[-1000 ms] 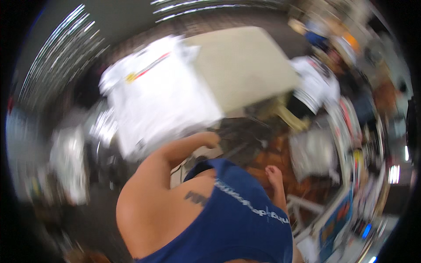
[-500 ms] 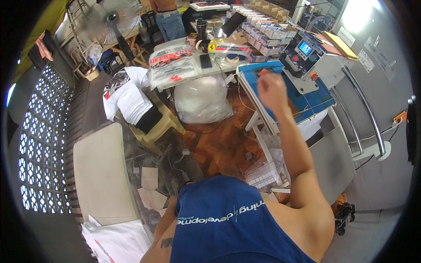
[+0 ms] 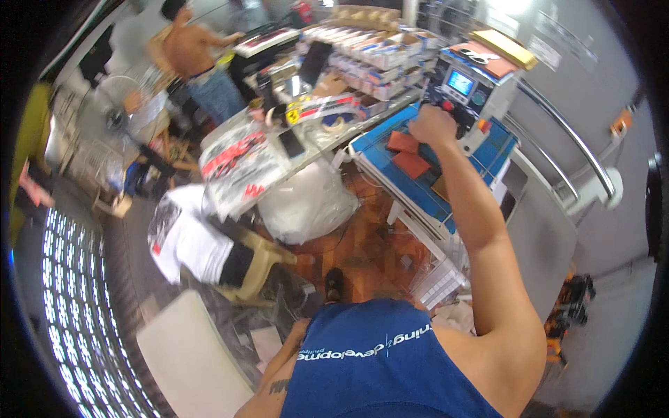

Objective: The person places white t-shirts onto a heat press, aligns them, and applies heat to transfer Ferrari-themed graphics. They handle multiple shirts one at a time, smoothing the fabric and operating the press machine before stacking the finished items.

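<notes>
My right hand (image 3: pixel 433 128) reaches out over the blue bed (image 3: pixel 376 150) of a press-like machine, just in front of its control panel (image 3: pixel 456 83). Its back faces me and the fingers are bent toward the panel. A red button (image 3: pixel 447 105) sits right beyond the knuckles; contact with it cannot be made out. Left of the hand, two orange-red flat pieces (image 3: pixel 411 165) lie on the blue bed. A brownish piece (image 3: pixel 440 188) shows partly beside my forearm. My left arm (image 3: pixel 282 355) hangs by my side, its hand hidden.
A table with plastic-wrapped printed sheets (image 3: pixel 240 167), a phone (image 3: pixel 291 143) and stacked boxes (image 3: pixel 376 63) stands ahead. White shirts (image 3: pixel 198 240) lie over a beige chair (image 3: pixel 261 279). A stand fan (image 3: pixel 115 118) and another person (image 3: pixel 195 52) are farther left. A curved metal bar (image 3: pixel 568 129) juts right.
The view has swung and shifted. My right hand has moved from low over the blue bed to the control panel, uncovering the orange-red pieces. More of the other person shows.
</notes>
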A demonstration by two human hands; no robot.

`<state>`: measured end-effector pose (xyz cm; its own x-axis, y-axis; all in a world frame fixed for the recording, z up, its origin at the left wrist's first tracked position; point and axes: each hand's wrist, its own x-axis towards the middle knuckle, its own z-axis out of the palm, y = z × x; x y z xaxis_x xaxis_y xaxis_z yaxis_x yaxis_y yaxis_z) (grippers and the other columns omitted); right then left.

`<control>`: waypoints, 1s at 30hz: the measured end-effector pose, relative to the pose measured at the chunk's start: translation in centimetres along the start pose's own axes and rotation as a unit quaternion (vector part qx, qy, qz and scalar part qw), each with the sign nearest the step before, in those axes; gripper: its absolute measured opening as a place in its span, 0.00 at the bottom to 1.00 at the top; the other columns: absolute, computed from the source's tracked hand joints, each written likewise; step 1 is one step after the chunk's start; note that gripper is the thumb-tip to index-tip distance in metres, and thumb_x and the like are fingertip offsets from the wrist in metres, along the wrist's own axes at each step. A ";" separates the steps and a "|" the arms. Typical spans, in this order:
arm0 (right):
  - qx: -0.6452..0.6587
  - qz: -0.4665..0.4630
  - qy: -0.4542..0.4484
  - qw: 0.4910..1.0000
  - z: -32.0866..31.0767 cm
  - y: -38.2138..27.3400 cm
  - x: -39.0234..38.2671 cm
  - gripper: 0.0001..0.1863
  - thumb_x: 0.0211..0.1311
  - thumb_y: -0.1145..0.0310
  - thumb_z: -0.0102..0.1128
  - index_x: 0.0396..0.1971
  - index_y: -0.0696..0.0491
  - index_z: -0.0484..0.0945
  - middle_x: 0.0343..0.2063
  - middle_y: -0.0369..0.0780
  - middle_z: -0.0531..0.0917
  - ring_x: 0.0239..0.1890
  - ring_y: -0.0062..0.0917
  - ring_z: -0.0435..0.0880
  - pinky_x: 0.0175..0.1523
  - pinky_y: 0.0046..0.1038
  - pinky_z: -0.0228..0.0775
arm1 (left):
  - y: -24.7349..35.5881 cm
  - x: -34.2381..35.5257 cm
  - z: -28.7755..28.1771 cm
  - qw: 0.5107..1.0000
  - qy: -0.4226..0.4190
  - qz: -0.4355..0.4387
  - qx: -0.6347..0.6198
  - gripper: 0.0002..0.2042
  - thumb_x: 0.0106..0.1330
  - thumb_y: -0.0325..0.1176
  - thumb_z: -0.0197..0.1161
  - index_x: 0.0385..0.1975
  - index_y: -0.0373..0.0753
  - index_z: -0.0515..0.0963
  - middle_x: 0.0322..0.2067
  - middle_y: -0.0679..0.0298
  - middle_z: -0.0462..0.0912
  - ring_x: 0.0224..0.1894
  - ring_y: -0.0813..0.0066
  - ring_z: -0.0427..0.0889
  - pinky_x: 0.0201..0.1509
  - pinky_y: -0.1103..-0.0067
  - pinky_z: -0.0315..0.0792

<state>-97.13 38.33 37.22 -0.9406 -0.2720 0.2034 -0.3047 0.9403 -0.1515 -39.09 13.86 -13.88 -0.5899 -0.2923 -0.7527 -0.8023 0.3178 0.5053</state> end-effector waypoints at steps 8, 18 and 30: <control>0.010 0.118 0.034 0.992 0.7 -1.2 0.8 0.20 0.61 0.58 0.60 0.46 0.55 0.87 0.47 0.52 0.88 0.52 0.49 0.87 0.59 0.48 0.79 | 4.9 11.6 -15.3 0.987 -0.114 -0.017 0.116 0.11 0.70 0.42 0.59 0.37 0.44 0.83 0.30 0.62 0.83 0.30 0.66 0.82 0.33 0.67 0.74; -0.005 0.082 0.022 0.996 1.2 -0.4 0.4 0.18 0.61 0.58 0.60 0.46 0.53 0.84 0.47 0.50 0.88 0.51 0.47 0.87 0.55 0.47 0.79 | 15.5 19.8 -22.9 1.000 -0.019 0.010 0.000 0.10 0.71 0.39 0.57 0.32 0.45 0.82 0.25 0.66 0.79 0.25 0.71 0.79 0.27 0.70 0.72; 0.032 0.017 0.078 0.996 2.1 0.9 0.4 0.13 0.60 0.63 0.58 0.39 0.56 0.83 0.41 0.50 0.89 0.46 0.47 0.89 0.52 0.48 0.79 | 19.2 12.2 -10.5 0.980 -0.115 0.093 0.136 0.09 0.69 0.38 0.58 0.29 0.43 0.80 0.23 0.66 0.78 0.25 0.71 0.78 0.28 0.70 0.71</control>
<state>-98.12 38.59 35.16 -0.9176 -0.2004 0.3433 -0.2864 0.9322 -0.2214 -62.65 6.95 -8.92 -0.6627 -0.0053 -0.7488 -0.6095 0.5848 0.5353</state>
